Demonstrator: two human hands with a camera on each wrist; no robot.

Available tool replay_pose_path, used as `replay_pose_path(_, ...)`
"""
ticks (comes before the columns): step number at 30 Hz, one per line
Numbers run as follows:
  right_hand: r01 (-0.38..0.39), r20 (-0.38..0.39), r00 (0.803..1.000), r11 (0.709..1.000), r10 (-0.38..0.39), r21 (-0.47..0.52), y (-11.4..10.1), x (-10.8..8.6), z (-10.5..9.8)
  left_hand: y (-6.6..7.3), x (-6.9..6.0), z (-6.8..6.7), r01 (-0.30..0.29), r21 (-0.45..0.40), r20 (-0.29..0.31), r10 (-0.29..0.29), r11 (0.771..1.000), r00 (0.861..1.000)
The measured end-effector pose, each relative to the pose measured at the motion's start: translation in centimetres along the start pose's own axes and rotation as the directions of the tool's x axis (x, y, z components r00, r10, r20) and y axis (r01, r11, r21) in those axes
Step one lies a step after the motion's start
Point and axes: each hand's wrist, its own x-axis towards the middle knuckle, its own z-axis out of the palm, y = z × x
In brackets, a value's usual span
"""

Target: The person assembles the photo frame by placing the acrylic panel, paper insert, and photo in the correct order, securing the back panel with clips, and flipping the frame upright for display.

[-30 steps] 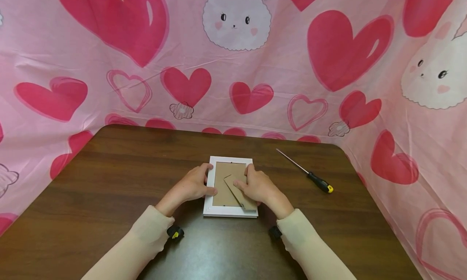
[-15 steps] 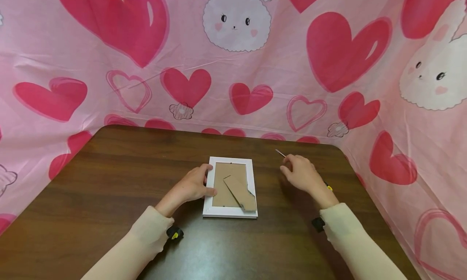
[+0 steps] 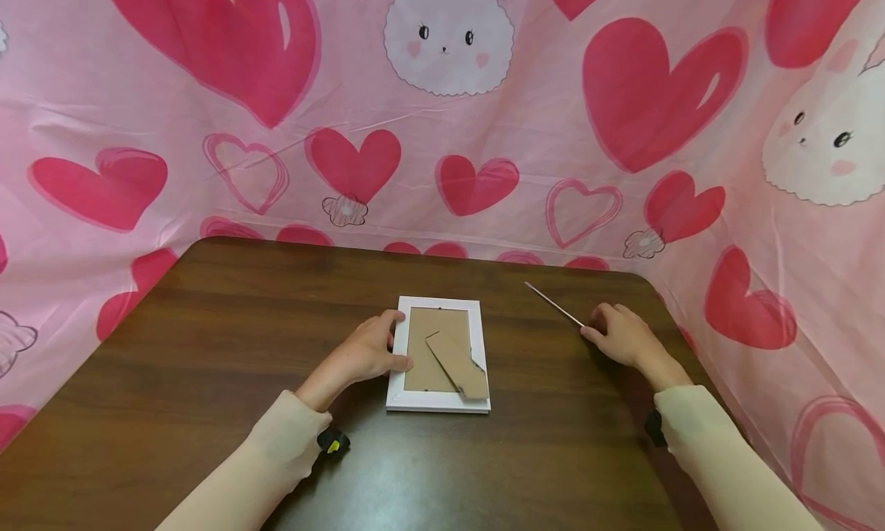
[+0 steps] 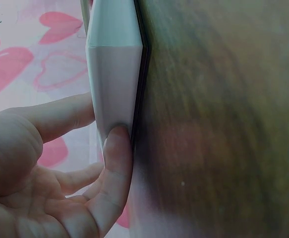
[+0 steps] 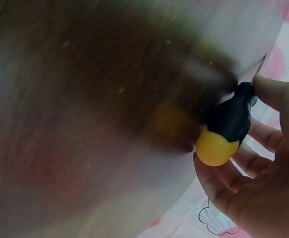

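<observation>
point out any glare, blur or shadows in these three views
Head view: pale glare on the near part of the table, soft shadow below the right hand; left wrist view: dim, wood grain blurred, picture frame edges crisper; right wrist view: also dim, tabletop badly smeared, screwdriver handle clearer, its yellow end apparently reflected faintly.

"How is the light falling?"
"Brightly from above; the surface [image 3: 207, 362] is catching pale glare near me, and my right hand [image 3: 625, 337] is casting a soft shadow."
"And the wrist views?"
"They're looking dimmer, the surface blurring in both."
</observation>
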Motion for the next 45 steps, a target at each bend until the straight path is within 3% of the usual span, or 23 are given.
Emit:
replay_pose_path(10,0.061,0.045,0.997,0.997,-0.059,-0.042,0.1,-0.2,0.2,0.1,-0.1,0.0,0.007,0.0,0.006,-0.007,1.0,1.0)
replay_pose_path(20,0.14,0.013,0.99,0.988,-0.14,-0.065,0.1,-0.4,0.4,0.1,0.0,0.0,-0.004,-0.006,0.0,0.004,1.0,1.0)
replay_pose_path(28,0.144,0.024,0.989,0.989,-0.144,-0.012,-0.4,-0.3,0.1,0.1,-0.1,-0.1,0.01,-0.016,0.004,-0.01,1.0,1.0)
replay_pose_path(36,0.138,0.054,0.989,0.99,-0.138,-0.006,-2.1,0.1,-1.0,0.2,-0.2,-0.2,0.003,-0.017,0.004,-0.003,1.0,1.0)
replay_pose_path(45,0.175,0.049,0.984,0.984,-0.173,-0.039,-5.5,0.2,-2.0,0.2,-0.2,-0.2,0.005,-0.005,0.009,-0.005,1.0,1.0)
